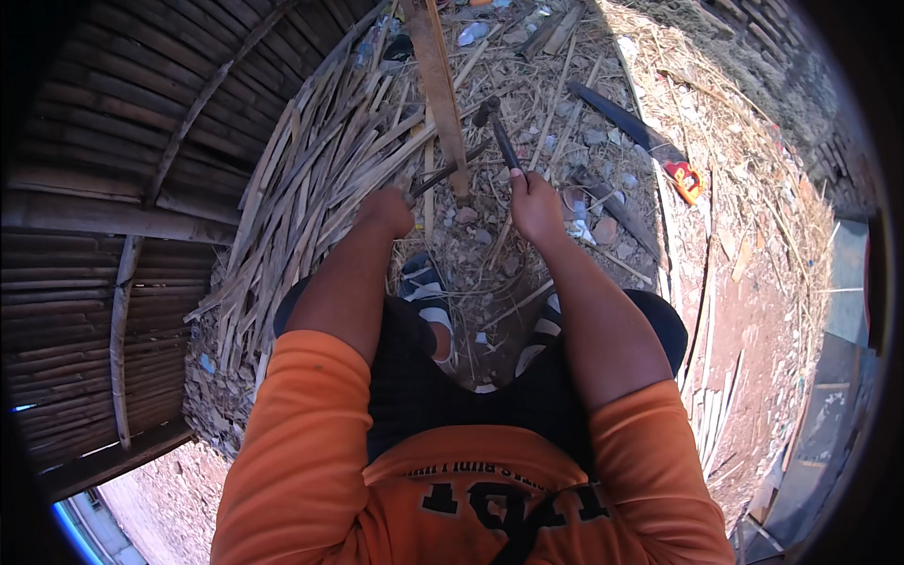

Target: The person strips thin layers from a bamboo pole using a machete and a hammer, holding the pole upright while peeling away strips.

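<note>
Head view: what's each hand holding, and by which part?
Right hand: a hammer, by the handle. Left hand: a dark bar, by its near end; its exact kind can't be told.

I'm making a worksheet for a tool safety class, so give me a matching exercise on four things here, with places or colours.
1. Hammer
2. Handsaw
3. Wooden plank
4. Thin strips

A. Heaped at the left
B. Red-orange handle
C. Lower end just right of the left hand
D. In the right hand

Pairs: 1-D, 2-B, 3-C, 4-A
</note>
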Demonstrator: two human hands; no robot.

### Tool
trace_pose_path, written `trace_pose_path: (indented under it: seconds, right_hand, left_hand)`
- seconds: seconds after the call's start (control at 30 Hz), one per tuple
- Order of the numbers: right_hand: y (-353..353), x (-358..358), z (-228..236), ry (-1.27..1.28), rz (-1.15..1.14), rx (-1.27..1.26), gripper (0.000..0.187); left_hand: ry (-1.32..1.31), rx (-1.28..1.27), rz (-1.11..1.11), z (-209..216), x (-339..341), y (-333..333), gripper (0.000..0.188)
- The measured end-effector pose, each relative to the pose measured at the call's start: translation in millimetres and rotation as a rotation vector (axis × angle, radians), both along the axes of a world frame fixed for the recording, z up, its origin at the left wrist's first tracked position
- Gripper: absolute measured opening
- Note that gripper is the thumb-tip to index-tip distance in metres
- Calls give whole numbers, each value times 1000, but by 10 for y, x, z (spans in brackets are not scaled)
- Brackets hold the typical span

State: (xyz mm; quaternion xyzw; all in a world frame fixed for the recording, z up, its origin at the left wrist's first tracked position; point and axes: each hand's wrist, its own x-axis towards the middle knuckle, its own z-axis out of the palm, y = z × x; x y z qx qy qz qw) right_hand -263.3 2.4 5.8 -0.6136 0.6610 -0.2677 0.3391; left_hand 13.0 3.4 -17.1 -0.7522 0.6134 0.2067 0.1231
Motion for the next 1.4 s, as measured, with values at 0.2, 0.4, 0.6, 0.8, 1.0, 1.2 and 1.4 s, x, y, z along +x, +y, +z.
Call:
trace_pose_path:
  seconds: [0.2, 0.4, 0.6, 0.8, 1.0, 1.2, 1.4]
  right_hand:
    - [93, 51, 9, -34, -38, 14, 48]
    - [51, 39, -99, 4, 11, 14, 46]
    - [92, 75, 21, 2, -50, 59, 47]
    - [19, 35, -136, 48, -10, 59, 47]
    - [87, 43, -1, -30, -107, 50, 49]
    - [53, 19, -114, 25, 11, 60, 46]
    - [102, 24, 79, -51, -24, 27, 47]
  left_hand:
    - [4, 28, 18, 123, -119, 19, 39]
    - [-22, 30, -37, 26, -81, 21, 38]
    - [-5, 42, 5, 39, -158, 27, 30]
    - [5, 83, 17, 160, -208, 116, 32]
    - [4, 105, 82, 184, -456, 166, 34]
    - [-20, 44, 94, -218, -194, 190, 38]
    - [21, 106, 124, -4, -374, 162, 39]
